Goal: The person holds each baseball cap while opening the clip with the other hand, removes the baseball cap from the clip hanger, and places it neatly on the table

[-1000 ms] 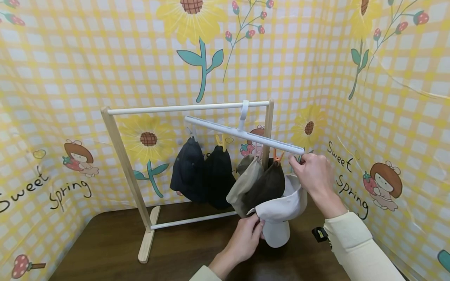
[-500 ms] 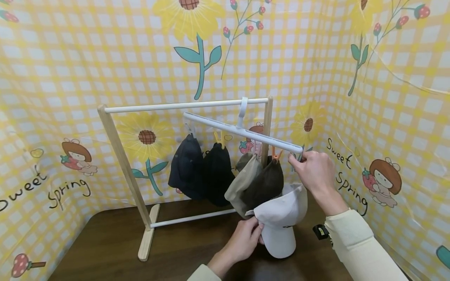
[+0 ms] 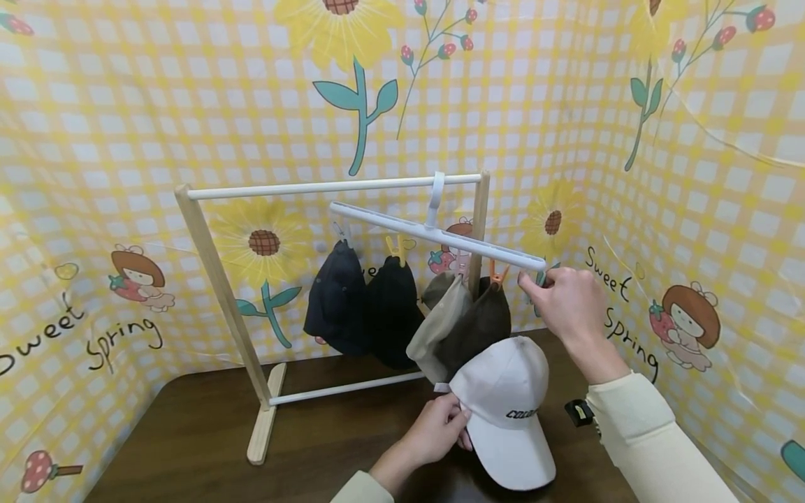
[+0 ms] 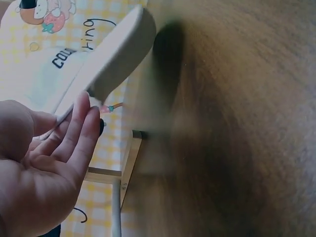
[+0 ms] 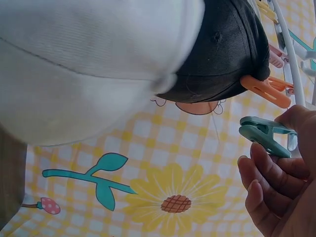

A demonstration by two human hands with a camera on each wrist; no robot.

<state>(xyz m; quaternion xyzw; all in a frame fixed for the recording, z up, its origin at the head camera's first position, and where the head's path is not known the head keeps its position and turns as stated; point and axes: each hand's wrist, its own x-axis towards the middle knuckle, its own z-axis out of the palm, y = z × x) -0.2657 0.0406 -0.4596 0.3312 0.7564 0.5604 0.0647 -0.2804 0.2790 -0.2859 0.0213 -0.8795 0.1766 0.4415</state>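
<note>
Rack (image 3: 214, 269): the wooden frame stands on the dark table (image 3: 189, 440), in the same place as a second ago.
Hanging caps (image 3: 339, 300): two dark ones and, to the right, a beige and a brown one stay clipped under the white clip bar (image 3: 440, 237); none has shifted.
Left hand (image 3: 434, 429): fingers pinch the back edge of the white cap (image 3: 506, 405), thumb on the far side; the wrist view shows the fingers nearly straight along the brim.
White cap: a second ago it hung high beside the brown cap, just under the bar's end; now it is lower and nearer the person, crown up, lettering showing, free of the bar.
Green clip (image 5: 266, 134): at the bar's right end, its mouth holds nothing.
Right hand (image 3: 566, 304): fingers curl round the green clip's handles, as before.
Meaning: judging by this, the white cap has come off its clip and rests in the left hand alone, above the table.
</note>
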